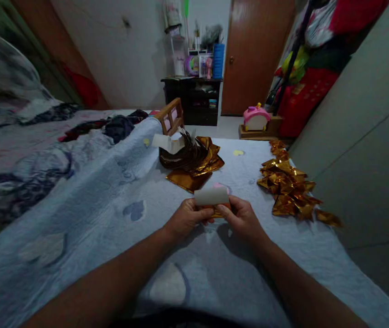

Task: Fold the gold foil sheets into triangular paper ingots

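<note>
Blanket (pixel 140 255): pale blue, printed with heart shapes (pixel 135 210); left side raised in long slope. Paper stack (pixel 180 159) near far edge, left of middle; dark brown and gold layers, loosely fanned. Gold sheet (pixel 189 181) flat, jutting from stack's near side. Folded gold pieces (pixel 285 182) heaped along right edge, from far right corner nearward, well apart from stack.

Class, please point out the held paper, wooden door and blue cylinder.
Held paper (pixel 211 196), head view: its pale face.
Wooden door (pixel 254 57), head view: its front surface.
Blue cylinder (pixel 218 61), head view: its outer side.
</note>
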Motion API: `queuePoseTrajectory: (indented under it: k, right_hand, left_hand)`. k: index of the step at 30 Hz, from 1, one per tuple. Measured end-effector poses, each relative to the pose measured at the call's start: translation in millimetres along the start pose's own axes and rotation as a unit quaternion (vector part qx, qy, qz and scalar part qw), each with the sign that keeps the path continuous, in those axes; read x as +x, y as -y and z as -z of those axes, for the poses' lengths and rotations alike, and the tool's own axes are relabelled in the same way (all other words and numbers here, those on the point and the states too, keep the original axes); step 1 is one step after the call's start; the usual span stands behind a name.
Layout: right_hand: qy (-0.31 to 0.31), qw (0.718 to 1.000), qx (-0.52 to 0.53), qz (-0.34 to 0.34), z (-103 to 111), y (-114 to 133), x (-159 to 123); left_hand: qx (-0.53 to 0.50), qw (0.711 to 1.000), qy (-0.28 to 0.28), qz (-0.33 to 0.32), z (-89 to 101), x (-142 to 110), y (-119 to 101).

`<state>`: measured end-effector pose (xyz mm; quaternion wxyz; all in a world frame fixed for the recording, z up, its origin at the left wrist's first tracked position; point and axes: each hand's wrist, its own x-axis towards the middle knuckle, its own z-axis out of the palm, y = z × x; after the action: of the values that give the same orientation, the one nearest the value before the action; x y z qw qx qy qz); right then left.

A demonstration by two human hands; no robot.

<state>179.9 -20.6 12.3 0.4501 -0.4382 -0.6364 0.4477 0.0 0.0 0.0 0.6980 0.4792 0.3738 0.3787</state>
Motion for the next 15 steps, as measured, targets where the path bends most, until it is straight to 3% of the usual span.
queuePoseTrajectory:
  k: [15]
  right_hand:
    - [0.004,0.999,0.040,0.009,0.9,2.1,0.5]
  left_hand:
    - [0.008,1.000,0.004,-0.029,1.6,-4.0,-0.5]
